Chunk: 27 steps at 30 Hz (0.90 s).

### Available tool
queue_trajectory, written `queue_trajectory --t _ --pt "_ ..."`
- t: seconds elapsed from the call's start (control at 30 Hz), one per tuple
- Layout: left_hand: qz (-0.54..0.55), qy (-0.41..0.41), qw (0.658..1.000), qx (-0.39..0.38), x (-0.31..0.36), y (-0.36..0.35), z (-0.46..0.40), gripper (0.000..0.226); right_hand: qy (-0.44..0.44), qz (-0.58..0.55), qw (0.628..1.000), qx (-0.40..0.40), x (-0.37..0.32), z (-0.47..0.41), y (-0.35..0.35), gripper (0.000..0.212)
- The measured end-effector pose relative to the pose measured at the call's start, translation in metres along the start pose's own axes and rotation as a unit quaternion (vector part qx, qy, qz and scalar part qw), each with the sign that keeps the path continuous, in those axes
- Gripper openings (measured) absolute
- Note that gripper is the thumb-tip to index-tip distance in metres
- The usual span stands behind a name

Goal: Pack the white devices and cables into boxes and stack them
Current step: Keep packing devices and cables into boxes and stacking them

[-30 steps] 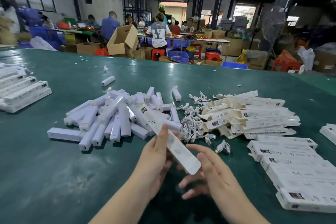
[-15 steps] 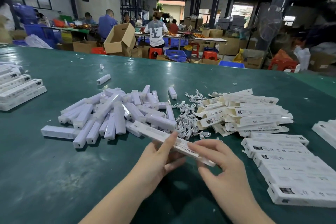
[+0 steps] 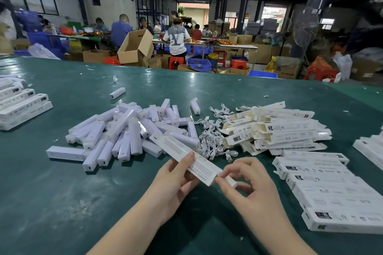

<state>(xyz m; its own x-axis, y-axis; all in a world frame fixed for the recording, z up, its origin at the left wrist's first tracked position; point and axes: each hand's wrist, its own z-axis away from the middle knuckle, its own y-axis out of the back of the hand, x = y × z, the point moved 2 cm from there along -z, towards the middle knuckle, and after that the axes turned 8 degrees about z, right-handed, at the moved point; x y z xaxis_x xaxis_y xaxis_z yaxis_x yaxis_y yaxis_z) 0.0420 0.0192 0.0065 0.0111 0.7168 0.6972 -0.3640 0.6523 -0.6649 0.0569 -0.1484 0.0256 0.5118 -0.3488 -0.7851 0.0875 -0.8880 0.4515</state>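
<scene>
My left hand [image 3: 172, 180] grips long flat printed cardboard box [image 3: 186, 156]; my right hand [image 3: 248, 182] pinches its end flap [image 3: 229, 181] over glossy green bench [image 3: 62, 203].

A wide green table [image 3: 62, 203] carries everything. Near its middle lies a loose heap of white devices [image 3: 124, 136], with one lone device [image 3: 117, 93] farther back and another [image 3: 195, 107] at the heap's far right edge. Just right of the heap sits a tangle of white cables [image 3: 211, 136], touching a pile of open flat boxes [image 3: 279, 132]. Closed boxes [image 3: 323, 190] lie in a row at the near right, and more [image 3: 20, 105] at the far left. Small white scraps [image 3: 115, 78] dot the far surface.
</scene>
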Motion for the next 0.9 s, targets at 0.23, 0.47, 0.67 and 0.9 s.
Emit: queue_trajectory --t 0.23,0.47,0.67,0.9 --pt "-0.067 -0.039 0.997 -0.029 0.003 -0.003 0.001 0.047 -0.074 -0.100 0.986 -0.111 -0.001 0.003 -0.007 0.013" --pt "-0.049 -0.067 0.996 0.023 0.004 -0.001 0.000 0.053 -0.093 -0.145 0.968 -0.184 -0.002 0.011 -0.019 0.010" --pt "-0.065 -0.078 0.995 0.025 0.000 0.003 -0.002 0.043 0.045 0.008 0.989 -0.138 -0.005 0.013 -0.016 0.011" --pt "-0.020 -0.067 0.997 0.021 0.003 0.001 -0.002 0.054 0.042 0.043 0.994 -0.096 -0.003 0.014 -0.016 0.017"
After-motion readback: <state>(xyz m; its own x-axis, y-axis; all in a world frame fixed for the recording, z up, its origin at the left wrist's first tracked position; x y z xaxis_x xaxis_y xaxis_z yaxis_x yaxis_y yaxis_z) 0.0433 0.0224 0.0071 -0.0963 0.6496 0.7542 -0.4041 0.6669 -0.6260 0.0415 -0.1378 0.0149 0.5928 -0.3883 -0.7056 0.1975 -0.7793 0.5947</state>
